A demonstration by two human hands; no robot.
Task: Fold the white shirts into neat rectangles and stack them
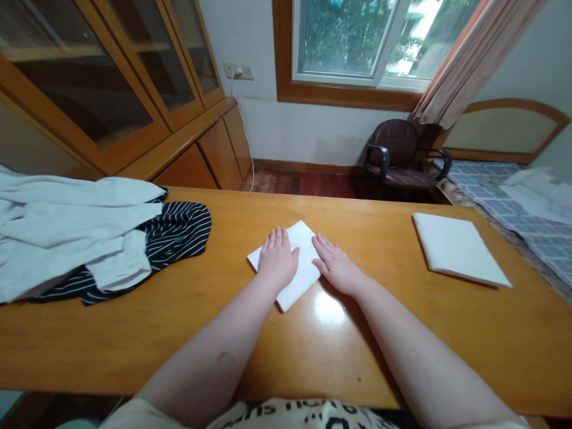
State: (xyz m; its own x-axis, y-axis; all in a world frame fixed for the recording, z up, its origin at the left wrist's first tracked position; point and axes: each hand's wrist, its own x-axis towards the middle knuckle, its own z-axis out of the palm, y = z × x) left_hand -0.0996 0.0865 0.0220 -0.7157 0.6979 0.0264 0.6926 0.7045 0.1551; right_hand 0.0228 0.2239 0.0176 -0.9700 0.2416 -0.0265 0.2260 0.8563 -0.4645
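Observation:
A small folded white cloth (300, 238) lies on the wooden table (339, 351) in front of me. My left hand (277, 258) rests flat on the cloth's left half, fingers stretched out and together. My right hand (335, 262) lies flat at the cloth's right edge, fingers extended and touching it. Neither hand grips anything.
A heap of white cloths (67, 229) over a black striped garment (179, 232) sits at the table's left. A folded white stack (458, 249) lies at the right. Beyond the table stand a dark armchair (400, 155), wooden cabinets (134, 89), a window and a bed (531, 220).

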